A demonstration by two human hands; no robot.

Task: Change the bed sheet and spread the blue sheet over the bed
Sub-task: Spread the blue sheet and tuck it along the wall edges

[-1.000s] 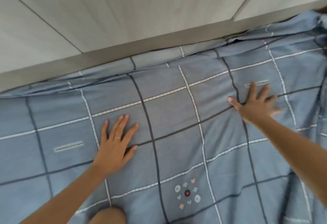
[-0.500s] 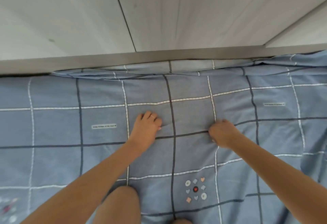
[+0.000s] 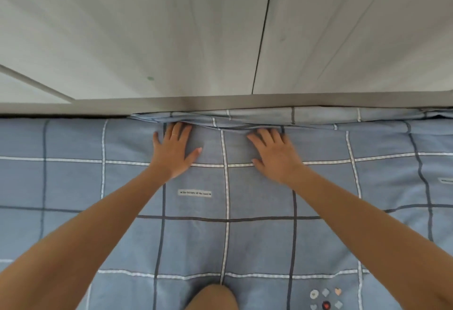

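Sheet [image 3: 257,236], blue and checked with white and dark lines, is seen spread flat over all the surface shown below the grey ledge [image 3: 220,104], which runs along the foot of the pale wall panels [image 3: 147,28].

The left hand [image 3: 172,155] and the right hand [image 3: 275,156] are laid palm-down on the sheet just below the ledge. The fingers are straight and spread, and nothing is gripped. Their fingertips are set at a bunched fold [image 3: 245,118], where surplus cloth is heaped against the ledge.

The spreading is judged to be nearly done. The cloth below the ledge is smooth, and a small label [image 3: 195,193] lies flat below the hands. Left to do, it seems, is the fold, which is still to be flattened or tucked from the middle of the ledge rightward. To the left of the fold, the sheet meets the ledge cleanly. Whether an old sheet was removed cannot be told.

Forward movement is blocked by the ledge and panels. Open room is offered sideways along the ledge, and back toward the knee [image 3: 212,297] at the point farthest from it, where a small printed motif [image 3: 326,298] is seen. The sheet's other edges are out of view.
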